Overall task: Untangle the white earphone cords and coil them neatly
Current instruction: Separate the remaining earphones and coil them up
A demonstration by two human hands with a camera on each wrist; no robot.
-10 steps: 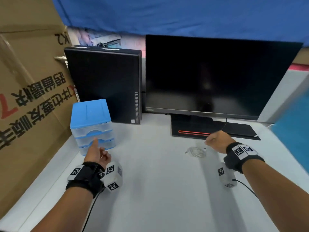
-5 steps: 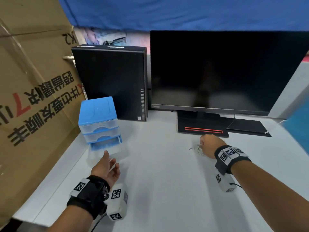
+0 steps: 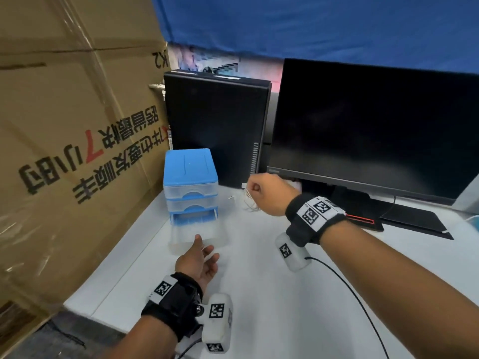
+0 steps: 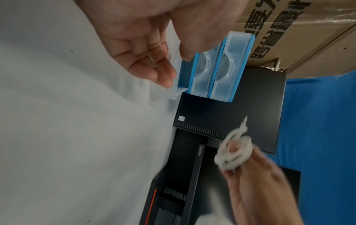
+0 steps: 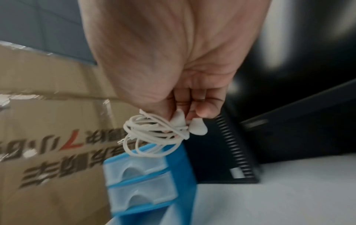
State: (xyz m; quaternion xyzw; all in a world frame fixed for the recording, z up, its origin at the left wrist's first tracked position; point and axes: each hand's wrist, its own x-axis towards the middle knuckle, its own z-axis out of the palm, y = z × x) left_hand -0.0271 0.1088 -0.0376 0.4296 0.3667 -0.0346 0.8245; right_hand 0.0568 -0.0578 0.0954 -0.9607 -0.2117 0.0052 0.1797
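The white earphone cords (image 3: pixel 249 201) hang as a small coiled bundle (image 5: pixel 154 137) from my right hand (image 3: pixel 259 190), which pinches them at the earbuds, lifted off the table just right of the blue drawer unit (image 3: pixel 190 172). In the left wrist view the bundle (image 4: pixel 235 150) is blurred against the black computer case. My left hand (image 3: pixel 202 255) holds the front of the clear bottom drawer (image 3: pixel 197 234), which is pulled out; the thumb and fingers (image 4: pixel 163 76) pinch its front wall (image 4: pixel 176 85). The two upper drawers are closed.
A black computer case (image 3: pixel 215 125) and a dark monitor (image 3: pixel 375 125) on its stand (image 3: pixel 414 221) line the back of the white table (image 3: pixel 259 294). A big cardboard box (image 3: pixel 64 125) walls off the left side. A black cable (image 3: pixel 350 288) trails from my right wrist.
My right hand picked the earphone coil up from the table by the monitor stand and carried it left toward the drawers. My left hand pulled the bottom drawer out.
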